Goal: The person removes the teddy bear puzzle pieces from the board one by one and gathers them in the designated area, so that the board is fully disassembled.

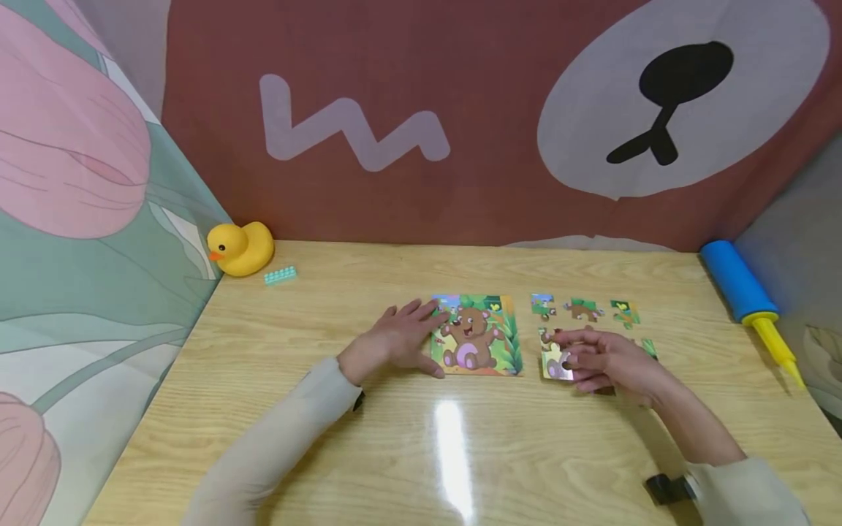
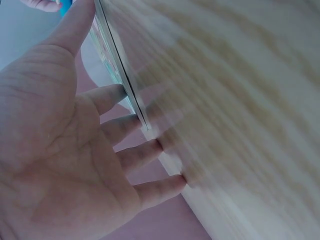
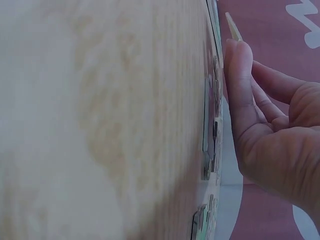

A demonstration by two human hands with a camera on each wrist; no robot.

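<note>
A square bear picture board (image 1: 476, 336) lies flat on the table, a brown bear against green leaves printed on it. Spread fingers of my left hand (image 1: 403, 337) rest at the board's left edge; in the left wrist view that hand (image 2: 65, 145) has its fingertips down along the edge and tabletop. To the right, my right hand (image 1: 618, 364) hovers over loose pieces. Between its thumb and fingers it pinches a thin puzzle piece (image 3: 233, 27), seen edge-on in the right wrist view. Fingers partly cover the pieces beneath.
Several loose puzzle pieces, among them a brown one (image 1: 583, 310) and a green one (image 1: 625, 313), lie right of the board. A yellow rubber duck (image 1: 243, 250) and a teal toy brick (image 1: 280, 275) sit at back left. A blue and yellow pump (image 1: 740, 285) lies at far right.
</note>
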